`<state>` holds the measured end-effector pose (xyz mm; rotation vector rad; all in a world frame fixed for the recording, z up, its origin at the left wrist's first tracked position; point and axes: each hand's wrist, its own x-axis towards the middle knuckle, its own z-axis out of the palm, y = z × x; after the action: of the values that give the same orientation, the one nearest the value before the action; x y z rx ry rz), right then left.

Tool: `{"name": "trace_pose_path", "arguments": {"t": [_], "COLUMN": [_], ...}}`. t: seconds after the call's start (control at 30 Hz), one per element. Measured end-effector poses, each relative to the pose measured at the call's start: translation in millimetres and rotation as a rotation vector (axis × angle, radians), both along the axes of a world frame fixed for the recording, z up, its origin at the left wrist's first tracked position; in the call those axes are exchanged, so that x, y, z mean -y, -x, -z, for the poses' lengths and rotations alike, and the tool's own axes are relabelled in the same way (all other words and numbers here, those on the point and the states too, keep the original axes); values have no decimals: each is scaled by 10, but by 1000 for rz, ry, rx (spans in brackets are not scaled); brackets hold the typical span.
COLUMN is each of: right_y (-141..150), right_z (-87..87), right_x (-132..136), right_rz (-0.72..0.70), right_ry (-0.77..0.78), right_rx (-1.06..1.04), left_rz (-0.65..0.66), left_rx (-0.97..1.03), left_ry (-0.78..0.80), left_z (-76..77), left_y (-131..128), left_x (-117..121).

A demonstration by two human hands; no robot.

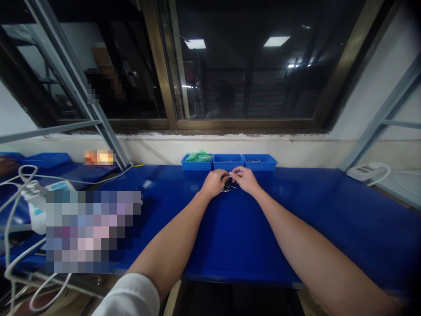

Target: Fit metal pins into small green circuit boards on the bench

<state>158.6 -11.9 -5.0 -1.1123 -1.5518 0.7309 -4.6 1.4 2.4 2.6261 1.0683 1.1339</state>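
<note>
My left hand [216, 182] and my right hand [245, 179] meet over the far part of the blue table [230, 237], in front of the middle blue bin [219, 165]. The fingers of both hands are pinched together, almost touching each other. Whatever they hold is too small to make out. Just below the fingertips lies a small cluster of thin, shiny metal pieces [229, 188], partly hidden by my left hand.
Beside the middle bin stand a left blue bin [197, 166] with green plastic bags [199, 156] and a right blue bin [263, 165] holding small metal pieces. White power strips [365, 171] and cables lie at the sides. Another person's hand [7, 165] shows at far left.
</note>
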Motion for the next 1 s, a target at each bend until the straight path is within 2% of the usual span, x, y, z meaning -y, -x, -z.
{"name": "trace_pose_path", "arguments": {"t": [0.37, 0.63, 0.77, 0.93, 1.0], "right_y": [-5, -44, -97, -268, -356], "right_z": [-50, -102, -97, -153, -176], "right_x": [39, 76, 47, -82, -128], "right_rz": [-82, -24, 70, 318, 310], "right_ry": [80, 58, 8, -87, -73], "right_rx": [-171, -207, -193, -328, -391], "left_rz": [-79, -81, -50, -133, -163], "left_rx": [-50, -45, 48, 101, 76], "left_ry": [11, 43, 50, 70, 100], "left_z": [-26, -41, -27, 9, 22], "left_y": [9, -3, -8, 20, 33], "left_x": [15, 31, 42, -7, -21]}}
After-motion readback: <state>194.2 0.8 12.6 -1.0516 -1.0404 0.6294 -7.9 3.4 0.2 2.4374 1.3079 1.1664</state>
